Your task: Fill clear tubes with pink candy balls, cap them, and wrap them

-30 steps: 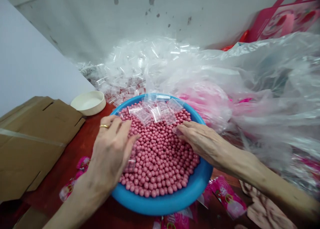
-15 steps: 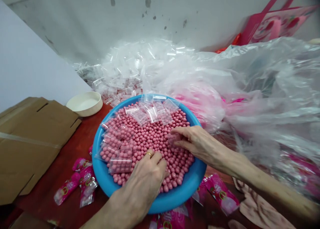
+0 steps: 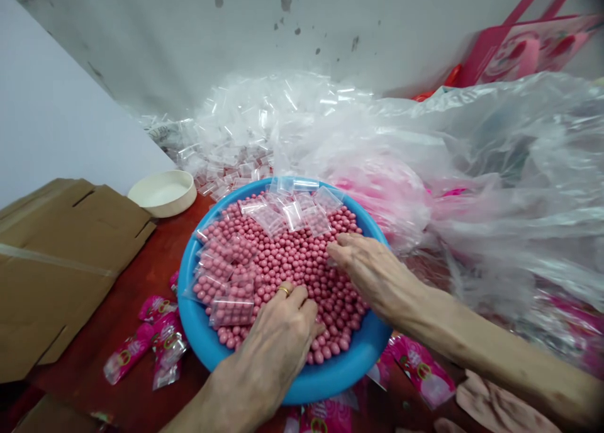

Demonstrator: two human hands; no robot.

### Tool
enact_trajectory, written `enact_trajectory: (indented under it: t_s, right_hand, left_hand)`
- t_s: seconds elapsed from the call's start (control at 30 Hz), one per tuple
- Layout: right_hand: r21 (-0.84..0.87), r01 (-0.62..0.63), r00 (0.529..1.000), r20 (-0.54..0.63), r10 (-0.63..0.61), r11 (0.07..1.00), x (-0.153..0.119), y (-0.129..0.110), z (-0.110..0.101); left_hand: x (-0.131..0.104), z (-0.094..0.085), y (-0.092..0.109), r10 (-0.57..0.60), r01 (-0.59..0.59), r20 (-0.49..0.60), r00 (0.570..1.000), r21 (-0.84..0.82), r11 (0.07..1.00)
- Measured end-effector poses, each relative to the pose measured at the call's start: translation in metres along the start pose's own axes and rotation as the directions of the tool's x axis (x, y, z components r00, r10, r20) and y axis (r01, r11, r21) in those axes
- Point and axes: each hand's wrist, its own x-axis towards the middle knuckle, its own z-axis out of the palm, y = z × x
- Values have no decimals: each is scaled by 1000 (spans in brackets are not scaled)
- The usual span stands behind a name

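Observation:
A blue basin [image 3: 202,338] full of pink round balls [image 3: 302,263] stands in the middle. My left hand [image 3: 283,323], with a gold ring, rests on the balls near the front, fingers bent down; what it holds, if anything, is hidden. Over the right part of the balls is my right hand [image 3: 368,269], its fingers curled together and pointing down, with only a trace of clear plastic by the fingertips. Filled clear sachets [image 3: 231,310] lie at the basin's left side. Flat, clear little bags [image 3: 292,214] lie on the balls at the back.
Clear small bags [image 3: 245,118] are heaped behind the basin. Large plastic sheeting [image 3: 500,168] spreads to the right. A white round dish [image 3: 163,194] and brown cardboard [image 3: 70,263] are at the left. Pink packets [image 3: 129,351] lie around the basin on the red table [image 3: 155,257].
My right hand has closed its fingers and turned further over the balls, covering the clear bag it held. My left hand stays almost in place. The whole view has shifted slightly.

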Motion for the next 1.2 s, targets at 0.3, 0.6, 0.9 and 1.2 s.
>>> enact_trajectory:
  t_s: [0.3,0.6,0.9,1.2]
  right_hand:
    - [204,-202,977,106,184,958,15,-4,-12]
    - [-8,-98,995,31,98,995,-4,-8,-5]
    - [-162,-166,956,214,199,973,4,-24,1]
    - [219,-257,952,227,207,941,19,-3,20]
  left_hand:
    - [17,-22,6,-38,35,170,985,20,999]
    - [2,-2,-2,-17,17,83,996,1,1000]
    - [6,4,-9,-19,23,76,997,-47,999]
    - [15,-14,4,-167,177,99,981,-110,978]
